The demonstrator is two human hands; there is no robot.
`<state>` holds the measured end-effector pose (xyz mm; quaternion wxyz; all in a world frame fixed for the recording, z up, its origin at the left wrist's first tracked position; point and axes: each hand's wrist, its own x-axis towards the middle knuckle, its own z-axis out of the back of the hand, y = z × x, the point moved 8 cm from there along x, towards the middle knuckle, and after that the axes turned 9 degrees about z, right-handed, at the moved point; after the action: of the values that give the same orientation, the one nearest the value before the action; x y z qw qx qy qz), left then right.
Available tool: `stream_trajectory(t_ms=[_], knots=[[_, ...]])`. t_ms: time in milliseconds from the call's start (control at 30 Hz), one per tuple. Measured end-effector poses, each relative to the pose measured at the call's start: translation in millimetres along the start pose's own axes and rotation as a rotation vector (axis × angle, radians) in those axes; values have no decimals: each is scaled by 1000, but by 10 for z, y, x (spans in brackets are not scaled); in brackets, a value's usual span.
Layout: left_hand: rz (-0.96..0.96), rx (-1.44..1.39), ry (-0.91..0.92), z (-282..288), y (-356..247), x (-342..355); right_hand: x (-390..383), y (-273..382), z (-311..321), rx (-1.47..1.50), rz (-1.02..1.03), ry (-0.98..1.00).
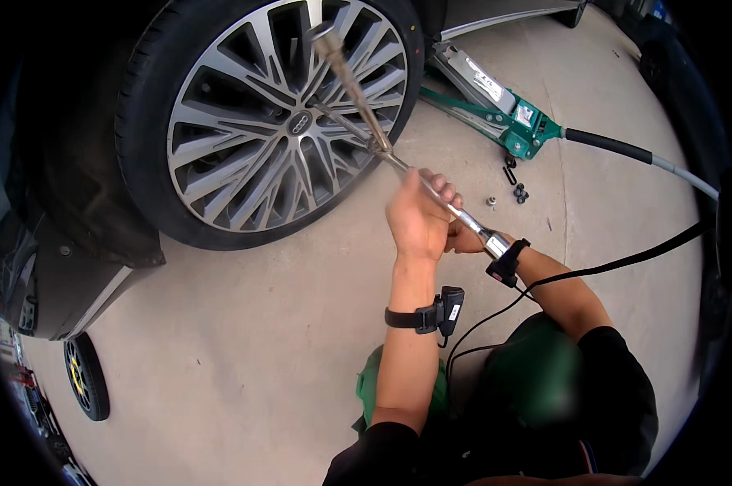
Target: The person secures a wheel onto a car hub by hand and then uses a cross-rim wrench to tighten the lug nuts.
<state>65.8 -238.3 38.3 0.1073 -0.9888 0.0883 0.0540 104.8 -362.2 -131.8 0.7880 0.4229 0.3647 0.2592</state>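
My left hand [418, 217] is closed around one bar of a chrome four-way lug wrench [468, 219]. From the wrench's crossing, one arm rises with a socket at its end, and another points to the lug area beside the centre cap of a car wheel [238, 134]. Whether its tip sits on a lug cannot be made out. My right hand [465, 239] is just behind the wrench's near socket end, lower and to the right of my left hand. The bar covers part of it, and its grip is hidden. The left hand looks slightly blurred.
A green and grey floor jack [518, 123] stands by the car at the upper right, its long handle [609, 146] reaching right. Several dark lug bolts [520, 193] and a small metal socket [491, 201] lie on the concrete. A spare wheel [86, 377] is at lower left. Black cables [617, 257] run from my wrists.
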Motion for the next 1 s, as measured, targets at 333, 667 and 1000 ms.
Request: stream_trajectory(t_ms=[333, 667, 1000], knots=[[-128, 16, 17, 83, -49, 24, -1124, 1392, 333, 672, 80, -194], [-153, -64, 51, 79, 20, 26, -1320, 2185, 180, -915, 408, -713], [91, 114, 169, -205, 395, -89, -1089, 1628, 4, 1426, 35, -192]])
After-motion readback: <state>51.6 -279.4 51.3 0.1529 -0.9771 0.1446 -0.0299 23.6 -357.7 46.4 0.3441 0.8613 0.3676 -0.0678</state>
